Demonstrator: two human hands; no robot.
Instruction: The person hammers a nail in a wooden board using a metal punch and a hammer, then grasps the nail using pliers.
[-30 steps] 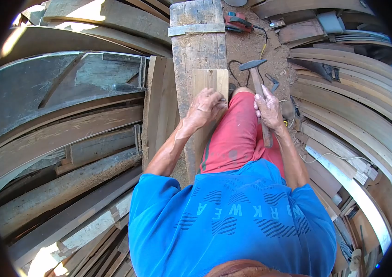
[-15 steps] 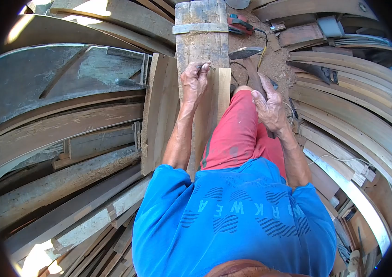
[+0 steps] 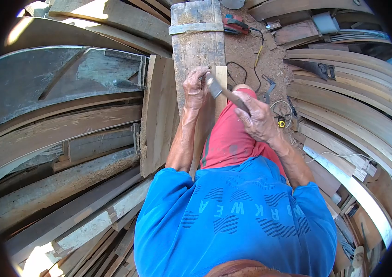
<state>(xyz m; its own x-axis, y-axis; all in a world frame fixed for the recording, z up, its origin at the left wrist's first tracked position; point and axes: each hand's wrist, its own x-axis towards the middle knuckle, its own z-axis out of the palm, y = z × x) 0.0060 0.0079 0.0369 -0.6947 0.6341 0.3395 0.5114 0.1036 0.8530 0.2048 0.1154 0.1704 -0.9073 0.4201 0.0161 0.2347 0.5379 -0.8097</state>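
Observation:
My right hand (image 3: 258, 121) is wrapped round the wooden handle of a hammer (image 3: 235, 102), held over my right knee. The hammer's metal head, a little blurred, is close beside the fingers of my left hand (image 3: 195, 87). Those fingers are pinched together above the end of a pale wooden board (image 3: 221, 74). Something small and dark shows at the fingertips, too small to name. The board lies lengthwise on a worn plank bench (image 3: 198, 48), partly hidden by my arm and leg.
A red power planer (image 3: 236, 24) with a cord lies on the sawdust floor beyond the bench. To the right are a handsaw (image 3: 313, 68), a yellow tape measure (image 3: 281, 123) and stacked curved planks (image 3: 353, 104). More timber (image 3: 67, 117) is piled on the left.
My right hand has swung the hammer leftward and down from beside my knee, bringing its head next to my left fingers. My left hand stays almost in place, still pinched.

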